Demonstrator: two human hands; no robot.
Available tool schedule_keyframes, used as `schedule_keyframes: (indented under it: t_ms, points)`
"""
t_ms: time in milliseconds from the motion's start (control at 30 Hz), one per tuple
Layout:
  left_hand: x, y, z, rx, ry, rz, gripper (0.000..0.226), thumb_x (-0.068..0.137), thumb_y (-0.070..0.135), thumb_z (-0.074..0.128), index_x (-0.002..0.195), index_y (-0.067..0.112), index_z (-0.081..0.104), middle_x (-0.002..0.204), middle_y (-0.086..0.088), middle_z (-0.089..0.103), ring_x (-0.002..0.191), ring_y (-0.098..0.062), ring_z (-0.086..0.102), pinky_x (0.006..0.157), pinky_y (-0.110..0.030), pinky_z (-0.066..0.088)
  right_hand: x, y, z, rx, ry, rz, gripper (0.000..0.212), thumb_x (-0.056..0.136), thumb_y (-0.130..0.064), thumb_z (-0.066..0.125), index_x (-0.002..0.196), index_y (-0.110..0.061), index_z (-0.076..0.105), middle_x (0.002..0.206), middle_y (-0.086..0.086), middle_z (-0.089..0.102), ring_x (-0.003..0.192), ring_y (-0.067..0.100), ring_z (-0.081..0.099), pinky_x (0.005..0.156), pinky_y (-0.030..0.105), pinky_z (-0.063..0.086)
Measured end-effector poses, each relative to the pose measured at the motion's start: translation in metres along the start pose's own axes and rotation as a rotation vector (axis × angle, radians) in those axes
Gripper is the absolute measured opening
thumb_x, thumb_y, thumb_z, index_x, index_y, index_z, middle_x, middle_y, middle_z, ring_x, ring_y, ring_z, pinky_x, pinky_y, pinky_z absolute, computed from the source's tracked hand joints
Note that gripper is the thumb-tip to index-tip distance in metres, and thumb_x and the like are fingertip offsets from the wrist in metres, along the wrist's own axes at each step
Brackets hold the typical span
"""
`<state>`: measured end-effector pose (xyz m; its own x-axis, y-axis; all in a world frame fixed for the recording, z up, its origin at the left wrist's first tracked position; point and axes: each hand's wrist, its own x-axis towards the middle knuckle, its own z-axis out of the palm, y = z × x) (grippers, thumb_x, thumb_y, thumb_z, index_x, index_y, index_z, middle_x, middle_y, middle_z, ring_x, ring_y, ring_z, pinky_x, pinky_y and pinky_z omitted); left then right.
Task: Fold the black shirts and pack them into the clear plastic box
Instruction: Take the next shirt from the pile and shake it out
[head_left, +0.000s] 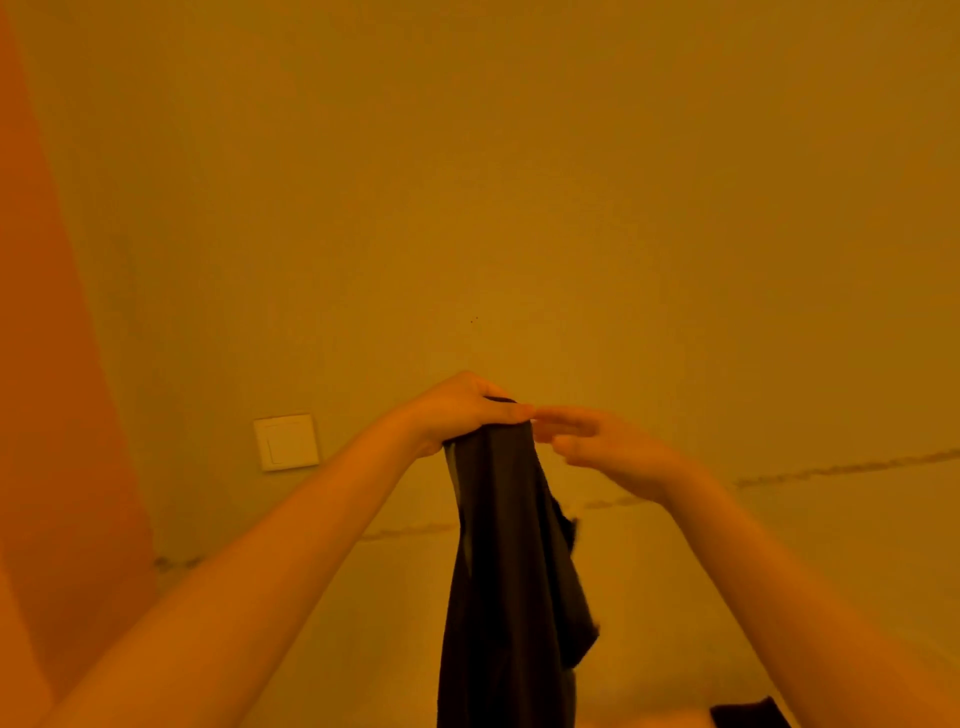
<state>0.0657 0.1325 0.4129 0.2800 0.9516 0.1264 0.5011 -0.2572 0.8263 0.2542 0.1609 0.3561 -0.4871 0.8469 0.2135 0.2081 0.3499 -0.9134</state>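
Plain wall behind, left grip clutching hanging black shirt top, right grip relaxed beside it.

A big plain wall fills the view, and warm orange-yellow light makes it all look golden. A square light switch sits on the wall at about eight o'clock, and a thin rough crack line runs across toward three o'clock. A darker orange strip stands at nine o'clock
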Motion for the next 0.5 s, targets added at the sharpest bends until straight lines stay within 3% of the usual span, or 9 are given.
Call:
schedule_keyframes:
  t_ms: [100, 200, 233, 333, 400, 500]
  points:
    - [0.0, 0.003, -0.001, 0.017, 0.008, 0.026, 0.02, 0.084, 0.027, 0.066, 0.067, 0.018, 0.067, 0.059, 0.006, 0.065, 0.054, -0.004, 0.06, 0.05, -0.016, 0.045, 0.009, -0.009, 0.023, 0.007, -0.074, -0.058, 0.026, 0.082, -0.008, 0.066, 0.103, -0.023, 0.064, 0.102, -0.005, 0.069, 0.096, 0.007, 0.065, 0.09, 0.024, 0.05]
    - [-0.004, 0.003, -0.013, 0.026, 0.032, 0.034, 0.021, 0.085, 0.025, 0.065, 0.065, 0.017, 0.066, 0.059, 0.006, 0.066, 0.055, -0.005, 0.061, 0.052, -0.017, 0.046, 0.016, -0.002, 0.03, -0.017, -0.09, -0.039, 0.011, 0.082, -0.01, 0.067, 0.093, -0.015, 0.068, 0.093, -0.001, 0.07, 0.09, 0.012, 0.067, 0.094, 0.034, 0.05]
    - [-0.006, 0.002, -0.018, 0.014, 0.033, 0.033, 0.02, 0.085, 0.023, 0.065, 0.066, 0.017, 0.067, 0.06, 0.006, 0.067, 0.056, -0.005, 0.063, 0.053, -0.018, 0.048, 0.018, 0.001, 0.031, 0.024, -0.121, -0.034, 0.014, 0.08, -0.016, 0.07, 0.093, -0.012, 0.067, 0.094, 0.001, 0.07, 0.092, 0.014, 0.066, 0.095, 0.036, 0.049]
    - [-0.014, -0.001, -0.034, -0.016, 0.023, 0.03, 0.015, 0.086, 0.017, 0.063, 0.072, 0.016, 0.068, 0.065, 0.006, 0.07, 0.061, -0.006, 0.065, 0.057, -0.018, 0.052, 0.02, 0.011, 0.028, 0.135, -0.224, -0.034, 0.062, 0.048, -0.045, 0.087, 0.093, -0.008, 0.066, 0.091, -0.002, 0.071, 0.088, 0.011, 0.066, 0.083, 0.025, 0.052]
    - [-0.018, -0.002, -0.043, -0.032, 0.025, 0.03, 0.014, 0.086, 0.015, 0.062, 0.074, 0.014, 0.069, 0.068, 0.005, 0.071, 0.064, -0.008, 0.067, 0.061, -0.019, 0.054, 0.018, 0.01, 0.025, 0.113, -0.296, -0.035, 0.057, 0.045, -0.044, 0.089, 0.09, -0.014, 0.071, 0.091, -0.004, 0.072, 0.089, 0.009, 0.067, 0.082, 0.023, 0.051]
    - [-0.02, -0.003, -0.054, -0.035, 0.039, 0.026, 0.014, 0.087, 0.013, 0.06, 0.076, 0.014, 0.069, 0.068, 0.005, 0.071, 0.065, -0.007, 0.068, 0.062, -0.019, 0.055, 0.016, 0.006, 0.022, -0.022, -0.317, -0.003, 0.042, 0.054, -0.042, 0.085, 0.087, -0.02, 0.073, 0.092, -0.006, 0.073, 0.094, 0.009, 0.066, 0.093, 0.027, 0.049]
